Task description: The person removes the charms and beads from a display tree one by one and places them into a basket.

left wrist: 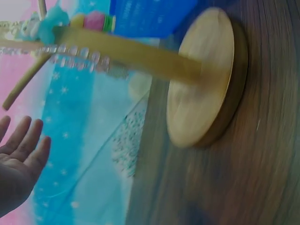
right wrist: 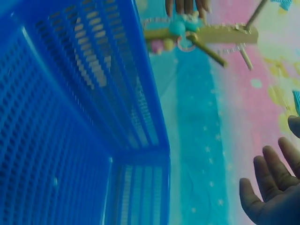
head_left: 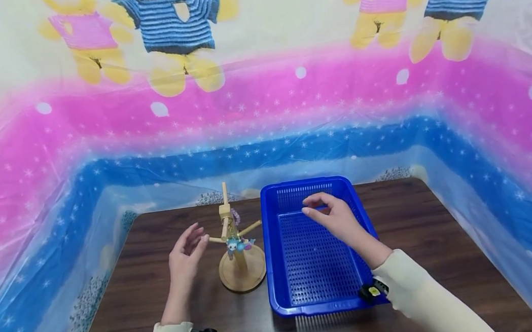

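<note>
A wooden stand with a round base (head_left: 231, 279) and several pegs rises from the table. Turquoise, pink and yellow charms (head_left: 240, 246) hang on it, and a clear-beaded bracelet (left wrist: 77, 51) loops around its upper part. Just left of a peg is my left hand (head_left: 184, 258), fingers loosely bent and holding nothing; the left wrist view shows its fingertips apart from the peg tip (left wrist: 6, 106). Over the blue plastic basket (head_left: 272, 267) hovers my right hand (head_left: 335, 217). Its thumb and fingers are relaxed, with a gap between them and nothing held.
The basket stands right beside the stand and has perforated walls. Dark wood grain covers the table (head_left: 417, 238). A printed cloth (head_left: 262, 105) in pink and blue hangs behind and along both sides of the table.
</note>
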